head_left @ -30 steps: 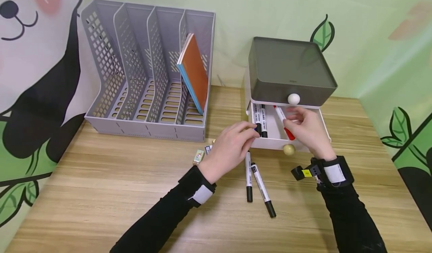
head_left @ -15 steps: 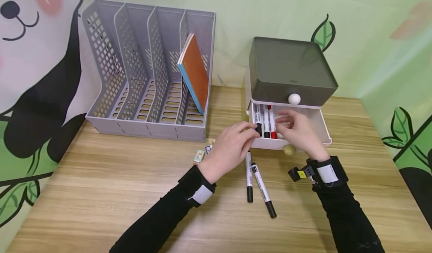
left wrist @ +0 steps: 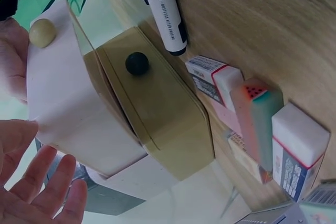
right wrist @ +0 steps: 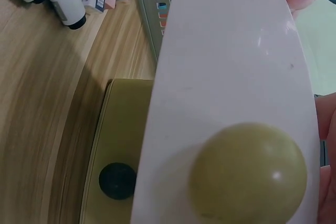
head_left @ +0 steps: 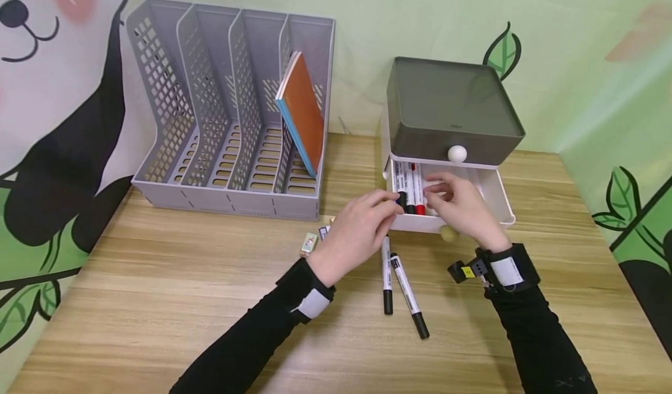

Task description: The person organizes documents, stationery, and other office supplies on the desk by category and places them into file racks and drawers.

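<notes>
My left hand point(head_left: 359, 230) is at the left front corner of the white drawer point(head_left: 420, 224), fingertips over its front edge by the black-capped markers point(head_left: 409, 179). In the left wrist view, its fingers point(left wrist: 52, 187) are spread loosely beside the drawer front. My right hand point(head_left: 467, 207) reaches into the drawer, fingertips right at the red-capped marker point(head_left: 419, 185), which lies alongside the black ones. The drawer is pulled out below the grey upper drawer point(head_left: 457, 105). In the right wrist view, its front and round knob point(right wrist: 249, 171) hide most of the right hand.
Two black-capped markers point(head_left: 409, 289) lie on the table before the drawer. Several erasers point(left wrist: 299, 145) are left of it, mostly behind my left hand in the head view. A grey file rack point(head_left: 231, 198) holding an orange-covered book point(head_left: 305, 114) stands at the back left.
My right hand has laid the red-capped marker down in the drawer, let go, and nudged it left against the black ones. The left hand has stayed put.
</notes>
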Tool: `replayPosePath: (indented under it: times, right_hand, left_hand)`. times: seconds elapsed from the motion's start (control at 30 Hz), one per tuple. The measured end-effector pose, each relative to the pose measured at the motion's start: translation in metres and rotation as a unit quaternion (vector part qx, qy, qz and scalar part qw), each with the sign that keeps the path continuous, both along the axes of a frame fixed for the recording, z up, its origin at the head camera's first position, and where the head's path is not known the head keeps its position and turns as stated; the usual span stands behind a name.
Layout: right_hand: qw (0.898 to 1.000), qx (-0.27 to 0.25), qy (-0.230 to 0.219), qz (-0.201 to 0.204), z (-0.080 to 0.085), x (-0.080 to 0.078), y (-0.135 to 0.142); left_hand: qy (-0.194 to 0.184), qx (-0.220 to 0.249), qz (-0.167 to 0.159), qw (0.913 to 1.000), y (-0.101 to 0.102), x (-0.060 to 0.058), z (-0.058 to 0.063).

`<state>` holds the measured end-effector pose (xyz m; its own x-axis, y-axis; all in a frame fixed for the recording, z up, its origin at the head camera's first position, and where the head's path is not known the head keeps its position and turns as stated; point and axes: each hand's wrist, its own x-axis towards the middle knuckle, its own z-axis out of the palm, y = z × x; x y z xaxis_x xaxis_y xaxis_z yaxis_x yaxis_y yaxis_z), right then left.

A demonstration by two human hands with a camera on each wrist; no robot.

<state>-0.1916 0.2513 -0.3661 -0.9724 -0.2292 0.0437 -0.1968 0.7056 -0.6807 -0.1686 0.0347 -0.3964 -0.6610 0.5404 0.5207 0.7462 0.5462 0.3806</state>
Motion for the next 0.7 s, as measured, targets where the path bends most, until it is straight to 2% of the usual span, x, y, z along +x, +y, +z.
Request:
replayPosePath:
  times: [0.13, 0.23, 0.47, 0.7]
  right_hand:
    - [0.999, 0.006, 0.045, -0.008, 0.000, 0.001, -0.001]
    - [0.996, -0.009, 0.086, -0.018, 0.000, 0.004, -0.001]
    - [0.983, -0.060, 0.166, -0.044, 0.004, 0.024, -0.008]
    - [0.965, -0.060, 0.248, -0.052, 0.003, 0.048, -0.018]
  left_hand:
    - [0.005, 0.001, -0.001, 1.0000, -0.002, 0.002, 0.000]
    - [0.008, 0.012, 0.001, 0.9999, -0.005, 0.005, 0.001]
    - [0.028, 0.032, -0.001, 0.9991, -0.010, 0.019, 0.007]
    - [0.033, -0.021, -0.013, 0.9991, -0.016, 0.037, 0.011]
